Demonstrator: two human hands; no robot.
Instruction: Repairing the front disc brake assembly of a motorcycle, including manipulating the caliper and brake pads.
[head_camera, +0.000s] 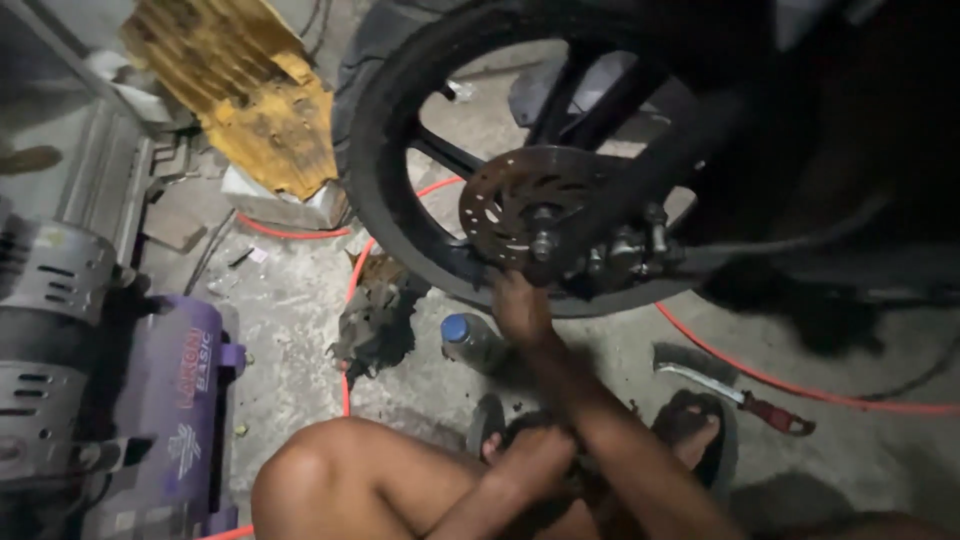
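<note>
1. Where the motorcycle wheel (400, 190) stands upright on the concrete floor (290, 300), the right hand (522, 305) reaches up to its lower rim, just under the perforated brake disc (520, 205) and the brake caliper (625, 250).
2. Its fingers are curled against the rim near the axle nut (543, 243); whether they pinch anything cannot be told in the dim light.
3. The right forearm runs straight up from the lower middle of the view, wrist extended.
4. The left hand (535, 455) hangs low between the bent knee (320, 470) and the sandalled feet (690, 430), loosely closed; what it holds, if anything, is hidden in shadow.
5. A small bottle with a blue cap (468, 340) lies just left of the right wrist, beside a dirty rag (375, 315).
6. A red hose (780, 385) curves across the floor under the wheel.
7. A red-handled tool (740, 398) lies to the right of the feet.
8. A purple machine (175, 410) with a red and white label on its side sits at far left, next to a grey ribbed motor housing (50, 330).
9. A yellow finned metal part (250, 90) leans at upper left above a white box (280, 205).
</note>
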